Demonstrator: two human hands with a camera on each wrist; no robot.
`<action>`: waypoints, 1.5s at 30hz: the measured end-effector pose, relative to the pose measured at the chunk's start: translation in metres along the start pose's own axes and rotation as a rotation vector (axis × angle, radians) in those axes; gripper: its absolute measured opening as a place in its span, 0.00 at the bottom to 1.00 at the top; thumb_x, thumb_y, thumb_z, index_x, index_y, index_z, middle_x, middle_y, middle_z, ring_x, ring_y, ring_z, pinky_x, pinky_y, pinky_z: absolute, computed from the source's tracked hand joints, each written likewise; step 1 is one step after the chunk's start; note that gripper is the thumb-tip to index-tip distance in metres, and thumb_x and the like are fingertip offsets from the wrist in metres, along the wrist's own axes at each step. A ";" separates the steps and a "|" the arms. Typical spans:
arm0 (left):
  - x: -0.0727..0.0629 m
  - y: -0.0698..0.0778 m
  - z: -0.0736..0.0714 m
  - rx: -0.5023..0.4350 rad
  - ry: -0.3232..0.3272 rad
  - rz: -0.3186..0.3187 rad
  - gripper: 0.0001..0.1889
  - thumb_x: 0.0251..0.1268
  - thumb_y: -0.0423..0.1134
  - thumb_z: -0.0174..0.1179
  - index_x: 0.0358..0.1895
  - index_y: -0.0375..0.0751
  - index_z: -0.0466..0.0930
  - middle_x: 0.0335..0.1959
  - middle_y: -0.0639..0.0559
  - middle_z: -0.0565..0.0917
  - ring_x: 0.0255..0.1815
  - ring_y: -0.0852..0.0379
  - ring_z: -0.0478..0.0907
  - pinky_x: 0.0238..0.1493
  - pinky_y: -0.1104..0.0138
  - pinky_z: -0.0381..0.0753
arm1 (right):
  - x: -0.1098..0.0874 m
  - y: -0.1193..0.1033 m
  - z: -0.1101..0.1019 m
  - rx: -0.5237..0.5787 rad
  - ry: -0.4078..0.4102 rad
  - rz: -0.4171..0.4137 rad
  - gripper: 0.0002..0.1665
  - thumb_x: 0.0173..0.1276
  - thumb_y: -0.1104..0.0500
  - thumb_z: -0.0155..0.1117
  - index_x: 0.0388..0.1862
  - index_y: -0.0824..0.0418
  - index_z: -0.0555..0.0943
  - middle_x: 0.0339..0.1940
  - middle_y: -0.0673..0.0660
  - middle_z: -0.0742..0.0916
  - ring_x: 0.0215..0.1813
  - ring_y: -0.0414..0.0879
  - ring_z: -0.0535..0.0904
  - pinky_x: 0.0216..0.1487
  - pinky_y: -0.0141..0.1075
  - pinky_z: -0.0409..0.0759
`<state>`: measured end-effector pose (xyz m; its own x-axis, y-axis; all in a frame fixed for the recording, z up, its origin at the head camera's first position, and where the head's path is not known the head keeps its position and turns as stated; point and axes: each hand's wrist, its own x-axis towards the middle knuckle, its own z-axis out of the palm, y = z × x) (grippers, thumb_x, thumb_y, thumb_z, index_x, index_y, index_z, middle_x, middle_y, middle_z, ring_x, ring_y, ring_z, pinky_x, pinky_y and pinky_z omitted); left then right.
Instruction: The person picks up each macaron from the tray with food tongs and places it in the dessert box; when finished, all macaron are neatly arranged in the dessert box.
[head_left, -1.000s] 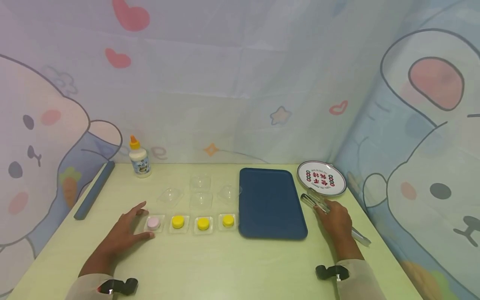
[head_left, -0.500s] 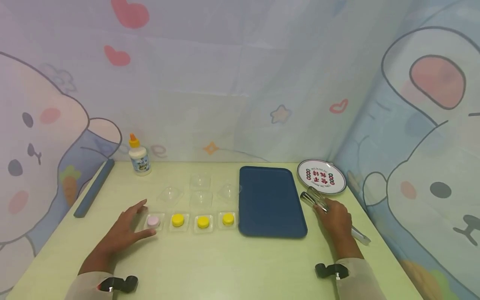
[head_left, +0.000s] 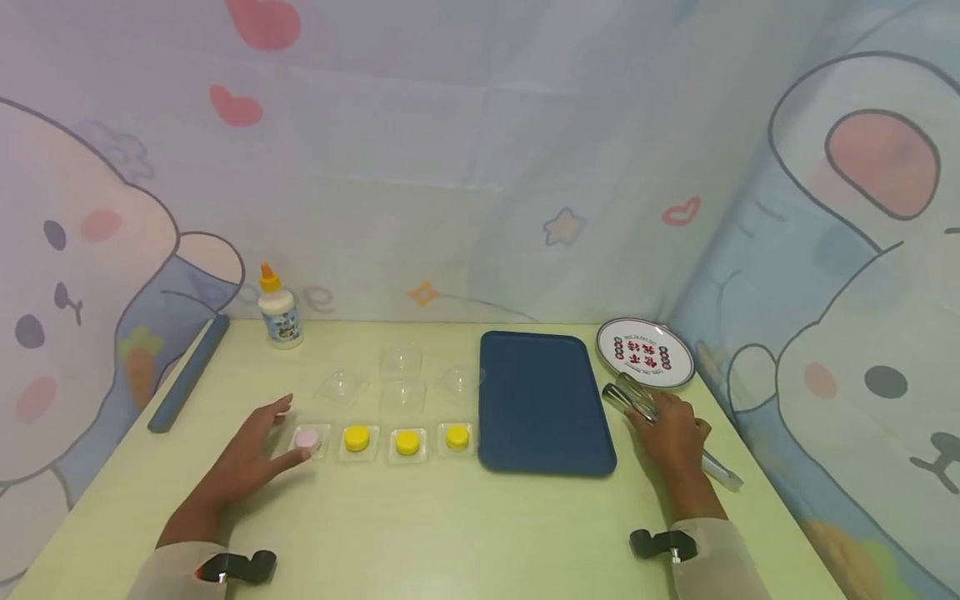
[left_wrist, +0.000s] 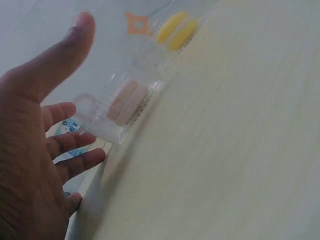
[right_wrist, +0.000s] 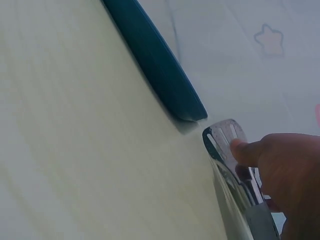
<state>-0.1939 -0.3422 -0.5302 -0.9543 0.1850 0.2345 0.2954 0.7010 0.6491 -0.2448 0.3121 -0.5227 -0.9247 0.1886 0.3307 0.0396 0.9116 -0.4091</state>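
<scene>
Tongs [right_wrist: 225, 150] sit just right of the tray [head_left: 547, 400], and our right hand [head_left: 672, 437] has its fingers curled on them, thumb on the end with slots. Our left hand [head_left: 251, 458] is spread and loose, holding nothing, just left of the pink cake [head_left: 306, 438] in its clear base [head_left: 322, 434]. We can't tell if its fingers touch that base. Three yellow cakes [head_left: 407, 443] are in a row to its right. We think this is the getting-hold step, with only the right side done. Next, we'd need to pinch the base softly and keep the tongs steady.
</scene>
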 end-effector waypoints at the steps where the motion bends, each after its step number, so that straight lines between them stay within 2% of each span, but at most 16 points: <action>1: 0.000 0.002 -0.001 0.000 0.011 0.001 0.51 0.69 0.46 0.75 0.86 0.32 0.55 0.79 0.26 0.66 0.74 0.26 0.70 0.71 0.27 0.68 | -0.001 -0.002 -0.001 0.011 0.013 -0.008 0.35 0.76 0.48 0.74 0.71 0.68 0.79 0.72 0.72 0.82 0.73 0.73 0.76 0.67 0.78 0.65; 6: 0.002 0.016 -0.002 -0.018 0.087 0.015 0.47 0.73 0.46 0.73 0.86 0.35 0.57 0.81 0.27 0.65 0.76 0.26 0.67 0.69 0.27 0.68 | -0.003 -0.019 -0.001 0.081 0.078 -0.081 0.32 0.73 0.51 0.76 0.69 0.68 0.81 0.71 0.70 0.83 0.74 0.70 0.75 0.69 0.76 0.61; 10: 0.010 0.033 0.004 0.025 0.113 0.052 0.46 0.71 0.47 0.75 0.84 0.35 0.63 0.80 0.28 0.68 0.79 0.23 0.65 0.73 0.26 0.65 | -0.002 -0.038 0.001 0.094 0.086 -0.155 0.32 0.73 0.51 0.76 0.69 0.66 0.83 0.71 0.67 0.84 0.75 0.66 0.76 0.70 0.73 0.60; 14: 0.027 0.055 0.010 0.116 0.081 0.078 0.43 0.71 0.49 0.75 0.82 0.35 0.66 0.79 0.29 0.72 0.78 0.25 0.67 0.75 0.27 0.64 | 0.004 -0.061 0.007 0.042 0.078 -0.230 0.32 0.74 0.48 0.75 0.70 0.65 0.83 0.72 0.65 0.84 0.74 0.64 0.78 0.71 0.72 0.63; 19: 0.051 0.082 0.018 0.172 0.002 0.109 0.41 0.74 0.48 0.72 0.83 0.39 0.66 0.75 0.33 0.78 0.76 0.28 0.71 0.75 0.30 0.68 | 0.008 -0.091 0.013 0.011 0.041 -0.309 0.33 0.74 0.47 0.76 0.70 0.63 0.83 0.72 0.65 0.85 0.74 0.64 0.80 0.69 0.75 0.68; 23: 0.068 0.093 0.021 0.194 -0.042 0.130 0.41 0.74 0.49 0.72 0.83 0.40 0.66 0.72 0.34 0.81 0.76 0.29 0.72 0.76 0.31 0.68 | 0.009 -0.117 0.017 0.029 -0.006 -0.360 0.32 0.74 0.47 0.76 0.70 0.62 0.84 0.71 0.65 0.86 0.74 0.64 0.80 0.69 0.78 0.67; 26: 0.079 0.099 0.023 0.208 -0.079 0.121 0.42 0.74 0.50 0.71 0.84 0.41 0.65 0.74 0.34 0.80 0.77 0.29 0.71 0.78 0.31 0.66 | 0.009 -0.132 0.019 0.029 -0.033 -0.383 0.32 0.74 0.47 0.76 0.70 0.62 0.84 0.71 0.64 0.86 0.74 0.63 0.80 0.70 0.77 0.67; 32: 0.097 0.107 0.030 0.237 -0.148 0.096 0.42 0.76 0.51 0.69 0.86 0.43 0.63 0.78 0.34 0.76 0.79 0.29 0.70 0.81 0.31 0.63 | 0.014 -0.156 0.024 0.061 -0.076 -0.406 0.31 0.75 0.47 0.76 0.70 0.60 0.85 0.70 0.63 0.87 0.72 0.62 0.80 0.67 0.71 0.66; 39: 0.116 0.115 0.043 0.270 -0.191 0.105 0.38 0.78 0.48 0.68 0.85 0.43 0.65 0.78 0.37 0.78 0.82 0.30 0.68 0.85 0.31 0.57 | 0.021 -0.182 0.036 0.093 -0.210 -0.354 0.34 0.76 0.44 0.74 0.74 0.58 0.82 0.75 0.63 0.84 0.78 0.62 0.76 0.71 0.72 0.63; 45: 0.133 0.122 0.052 0.246 -0.199 0.119 0.34 0.80 0.46 0.66 0.83 0.44 0.68 0.77 0.37 0.80 0.82 0.31 0.67 0.84 0.31 0.60 | 0.025 -0.196 0.047 0.100 -0.291 -0.315 0.35 0.75 0.42 0.75 0.75 0.56 0.82 0.75 0.60 0.84 0.79 0.61 0.76 0.72 0.71 0.61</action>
<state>-0.2866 -0.1959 -0.4576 -0.9109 0.3896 0.1361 0.4088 0.8072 0.4257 -0.2932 0.1208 -0.4738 -0.9543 -0.2168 0.2055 -0.2853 0.8656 -0.4115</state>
